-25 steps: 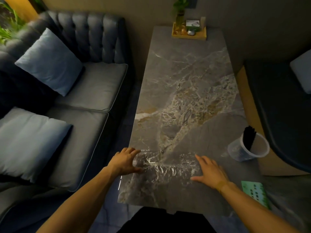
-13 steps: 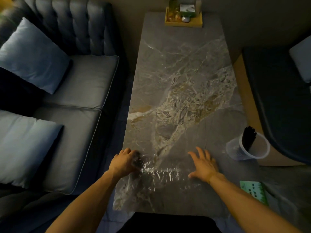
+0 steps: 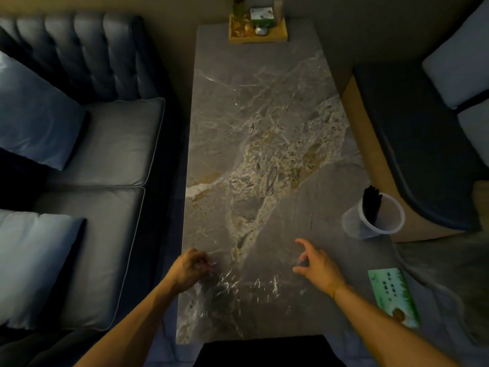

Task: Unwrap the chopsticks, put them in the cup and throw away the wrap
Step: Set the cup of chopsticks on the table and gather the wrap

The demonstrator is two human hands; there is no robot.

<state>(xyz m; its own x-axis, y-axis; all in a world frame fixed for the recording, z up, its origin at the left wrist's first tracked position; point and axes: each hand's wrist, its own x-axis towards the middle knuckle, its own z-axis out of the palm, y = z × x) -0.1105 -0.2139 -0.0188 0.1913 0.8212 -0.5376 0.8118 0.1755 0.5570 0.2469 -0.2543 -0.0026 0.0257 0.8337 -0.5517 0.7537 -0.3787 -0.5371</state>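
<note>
Dim light falls over a long grey marble table point(image 3: 264, 128) veined in cream and gold, which runs away from the camera between a dark tufted sofa point(image 3: 92, 128) on the left and a dark bench seat point(image 3: 418, 144) on the right. Pale blue cushions point(image 3: 34, 115) lie on the sofa, and another pale cushion point(image 3: 460, 64) sits on the bench. At the table's far edge stands a small wooden tray point(image 3: 258, 35) holding a few items too dim to identify.

Near the table's right edge a clear plastic cup point(image 3: 375, 221) stands tilted in the wide view, with black chopsticks point(image 3: 371, 205) inside it, their ends poking above the rim. A green printed card point(image 3: 394, 298) lies close to the near right corner.

Along the near edge a sheet of clear crinkled wrap point(image 3: 246, 284) lies on the marble, showing mostly as bright glints. The left hand point(image 3: 190, 268) sits at the near left edge, curled closed with its fingers bunching the left end of the wrap. The right hand point(image 3: 317, 266) hovers just above the table to the right of the wrap, fingers loosely spread and slightly bent, holding nothing; whether its fingertips touch the film cannot be told. Both bare forearms reach in from the bottom of the view.
</note>
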